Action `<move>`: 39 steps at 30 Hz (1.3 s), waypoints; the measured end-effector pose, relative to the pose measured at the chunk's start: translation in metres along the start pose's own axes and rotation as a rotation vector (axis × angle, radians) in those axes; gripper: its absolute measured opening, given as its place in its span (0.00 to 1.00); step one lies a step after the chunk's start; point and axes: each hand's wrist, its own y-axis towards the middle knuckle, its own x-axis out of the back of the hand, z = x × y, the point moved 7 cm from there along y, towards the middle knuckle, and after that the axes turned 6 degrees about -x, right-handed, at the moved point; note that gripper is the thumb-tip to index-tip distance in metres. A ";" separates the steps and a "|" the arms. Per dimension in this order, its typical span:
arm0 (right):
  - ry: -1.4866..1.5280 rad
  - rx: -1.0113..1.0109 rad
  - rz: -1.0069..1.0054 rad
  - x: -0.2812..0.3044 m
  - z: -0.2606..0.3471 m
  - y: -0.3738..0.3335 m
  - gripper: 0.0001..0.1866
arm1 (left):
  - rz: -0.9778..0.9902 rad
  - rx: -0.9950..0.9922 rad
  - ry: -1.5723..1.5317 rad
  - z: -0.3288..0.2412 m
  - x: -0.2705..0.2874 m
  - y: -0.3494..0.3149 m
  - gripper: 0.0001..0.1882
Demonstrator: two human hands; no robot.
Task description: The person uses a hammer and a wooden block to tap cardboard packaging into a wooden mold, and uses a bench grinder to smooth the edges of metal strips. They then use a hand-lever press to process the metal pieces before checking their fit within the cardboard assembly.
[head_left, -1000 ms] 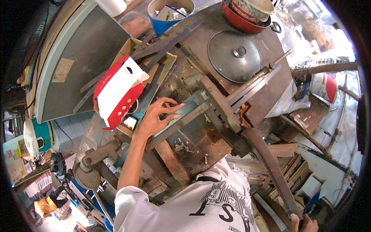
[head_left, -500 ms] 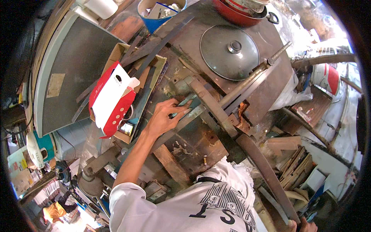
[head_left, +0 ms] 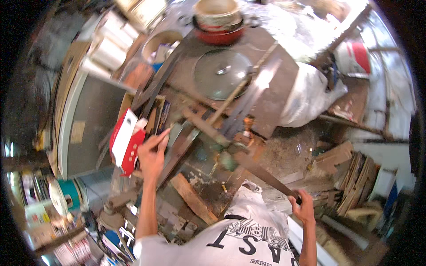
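R hand clamped on lever, near right, prob. mid-stroke; next needs L hand (blurred, can't tell grip) clear.

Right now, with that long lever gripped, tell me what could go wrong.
Moving the lever with the right hand could pinch the left hand if it strays from beside the metal frame into the mechanism.

The rod crosses the round lid's edge in this view; a jolt might knock them together.
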 end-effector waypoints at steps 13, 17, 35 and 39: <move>0.856 0.119 -0.943 0.137 -0.032 -0.333 0.08 | 1.600 -0.454 -0.114 -0.341 -0.266 -0.395 0.17; 0.830 -0.190 -1.390 0.088 -0.081 -0.581 0.14 | 1.828 -0.806 -0.310 -0.367 -0.277 -0.616 0.04; 0.514 -1.766 -3.534 -0.319 0.155 -0.964 0.11 | 3.561 -2.080 0.341 -0.219 0.056 -1.214 0.12; 0.211 -1.581 -3.991 -0.389 0.184 -0.963 0.23 | 3.937 -2.336 0.316 -0.138 0.138 -1.257 0.15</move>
